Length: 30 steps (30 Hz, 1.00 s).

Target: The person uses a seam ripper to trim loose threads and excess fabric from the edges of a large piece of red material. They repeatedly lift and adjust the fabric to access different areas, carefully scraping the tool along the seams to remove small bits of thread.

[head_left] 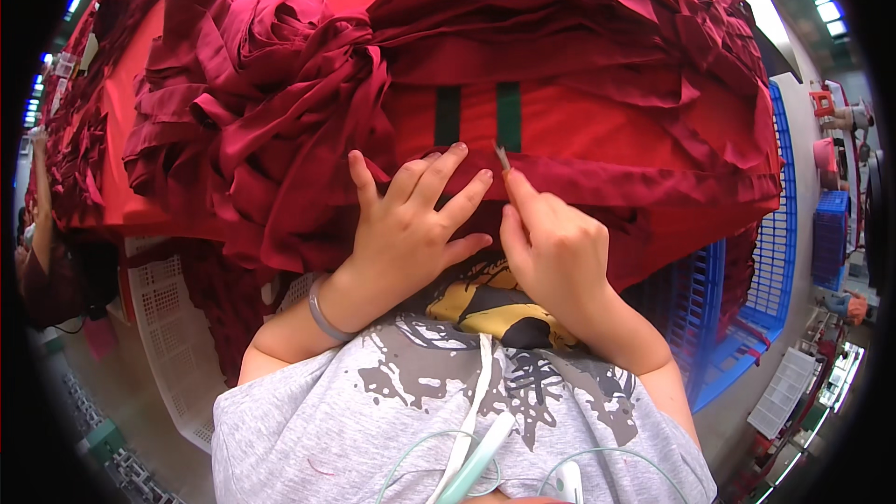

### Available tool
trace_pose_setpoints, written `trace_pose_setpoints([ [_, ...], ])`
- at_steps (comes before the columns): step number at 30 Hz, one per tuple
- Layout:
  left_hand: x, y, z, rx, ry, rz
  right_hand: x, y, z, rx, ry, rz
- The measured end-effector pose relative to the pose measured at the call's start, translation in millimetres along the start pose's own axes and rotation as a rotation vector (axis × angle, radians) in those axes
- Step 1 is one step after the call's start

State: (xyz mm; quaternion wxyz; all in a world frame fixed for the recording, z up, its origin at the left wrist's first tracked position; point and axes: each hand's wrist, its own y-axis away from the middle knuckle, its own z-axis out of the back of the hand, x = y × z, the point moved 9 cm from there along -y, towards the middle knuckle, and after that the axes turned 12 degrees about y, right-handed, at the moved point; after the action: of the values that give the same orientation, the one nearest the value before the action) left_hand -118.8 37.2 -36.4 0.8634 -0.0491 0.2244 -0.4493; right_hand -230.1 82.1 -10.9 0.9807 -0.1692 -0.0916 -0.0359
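Note:
My left hand lies with its fingers spread over the near edge of a dark red fabric strip, which runs across the red-covered table. Pinched between the thumb and forefinger of my right hand is a small slim tool with a thin metallic tip; its exact kind cannot be made out. The tip points away from me, near the strip's upper edge. Just beyond my fingertips, a dark green band and a second green band show on the red surface.
A big tangled heap of dark red fabric rises at the left, and more long folds stretch across the back. White crate stands below left, blue crate below right. Another person's arm shows at far left.

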Motion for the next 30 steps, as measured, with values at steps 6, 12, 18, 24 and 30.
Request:
trace_pose_setpoints([
  [6, 0.3, -0.8, 1.5, 0.01, 0.02, 0.004, 1.3, 7.0, 7.9, 0.015, -0.091, 0.023],
  [12, -0.9, -1.0, 2.8, -0.023, 0.029, 0.003, 5.7, 11.3, 1.2, 0.062, -0.004, 0.018],
  [18, 0.3, -1.3, 0.9, 0.013, 0.029, 0.004, 3.7, 5.2, 2.8, -0.003, -0.016, -0.032],
  [24, 0.6, -1.3, 2.1, 0.013, 0.041, 0.012, 10.4, 13.7, 6.1, 0.055, 0.008, 0.03],
  [30, 0.9, -1.2, 1.4, 0.012, 0.047, 0.019, 10.3, 11.1, 0.5, 0.033, 0.021, 0.027],
])
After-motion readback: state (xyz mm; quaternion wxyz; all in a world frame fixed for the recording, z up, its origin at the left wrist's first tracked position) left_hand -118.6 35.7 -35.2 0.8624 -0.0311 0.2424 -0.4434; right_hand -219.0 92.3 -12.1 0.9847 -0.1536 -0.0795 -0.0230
